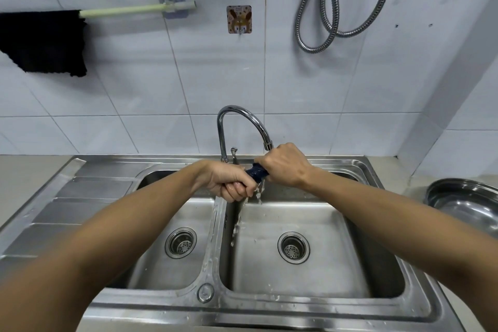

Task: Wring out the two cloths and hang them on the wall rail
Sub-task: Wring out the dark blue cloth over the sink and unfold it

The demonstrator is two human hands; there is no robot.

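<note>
From the head camera: two fists close together over the sink (420,302), near the tap (242,121). Left hand (231,183) with fingers curled tight round one end of a dark blue cloth (257,173). Right hand (285,164) wrapped round the other end, fingers hidden under it. Cloth twisted into a short roll between them, above the right bowl, water dripping down. Up on the wall, a black cloth (45,43) hanging on the green rail (129,10). Metal bowl (466,202) off to the right.
</note>
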